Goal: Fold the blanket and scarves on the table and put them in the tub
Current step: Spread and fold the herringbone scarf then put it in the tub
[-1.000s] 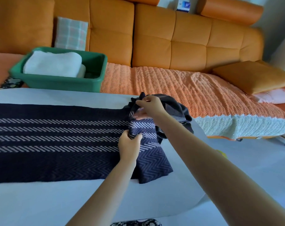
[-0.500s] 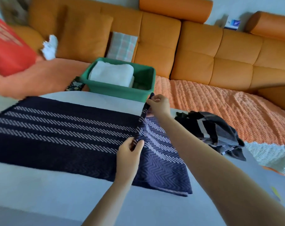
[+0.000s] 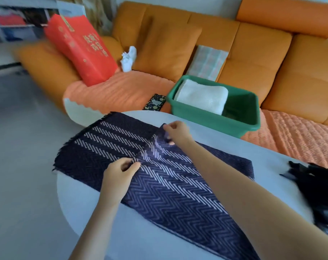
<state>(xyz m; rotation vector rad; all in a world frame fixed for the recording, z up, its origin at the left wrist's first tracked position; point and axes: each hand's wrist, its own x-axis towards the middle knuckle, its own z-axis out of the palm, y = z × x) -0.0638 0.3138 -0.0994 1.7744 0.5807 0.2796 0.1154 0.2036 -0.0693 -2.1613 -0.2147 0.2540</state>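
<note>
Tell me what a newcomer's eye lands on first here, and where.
The dark zigzag scarf lies across the white table, left hand and right hand pinching its folded-over end. Behind it on the orange sofa sits the green tub holding a folded white blanket, and a red bag leans farther left.

Bright, soft, even daylight, no telling exactly where from. Barely any shadows, no harsh glare, just a mild sheen off the pale table. Sharp enough on the navy scarf weave mid-frame. Heavy motion smear toward the left: mushy red bag, streaky shelving. Blurry crumpled dark scarf at the right edge too. Typical wide-angle bowing along the table rim and sofa lines. A bit soft and compressed overall.
</note>
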